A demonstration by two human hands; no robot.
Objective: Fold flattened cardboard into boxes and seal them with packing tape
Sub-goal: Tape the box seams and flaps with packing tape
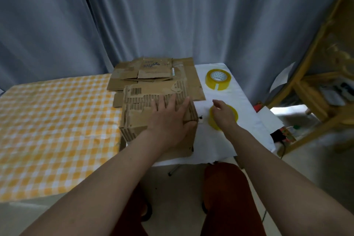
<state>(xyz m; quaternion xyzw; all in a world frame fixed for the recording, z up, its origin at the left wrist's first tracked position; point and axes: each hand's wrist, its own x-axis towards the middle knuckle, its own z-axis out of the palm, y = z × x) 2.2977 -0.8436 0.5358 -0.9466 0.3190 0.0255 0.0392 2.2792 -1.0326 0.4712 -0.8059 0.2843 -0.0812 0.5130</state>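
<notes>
While the left hand [170, 119] lies palm down on top of the worn brown folded cardboard box [153, 113], its fingers are straight and spread, pressing the torn upper face, with the thumb lying along the box's right top edge. That forearm reaches in from the near left at a slant across the scene. The box stands near the middle, straddling the seam between the yellow-and-white checked tablecloth [53, 124] on the left and the white cloth-covered table [247, 120] on the right.

Just to the right of the box, the right hand [223, 114] is over the nearer roll of yellow packing tape [232, 115], wrist bent down, fingers loosely curved and covering most of the roll; whether they actually grip it or only hover cannot be told. That forearm comes in from the near right.

A second roll of yellow packing tape [218, 79] lies flat farther back on the white cloth, apart from both hands. Behind the box, a stack of flattened brown cardboard sheets [153, 74] rests against the grey curtain [172, 15].
</notes>
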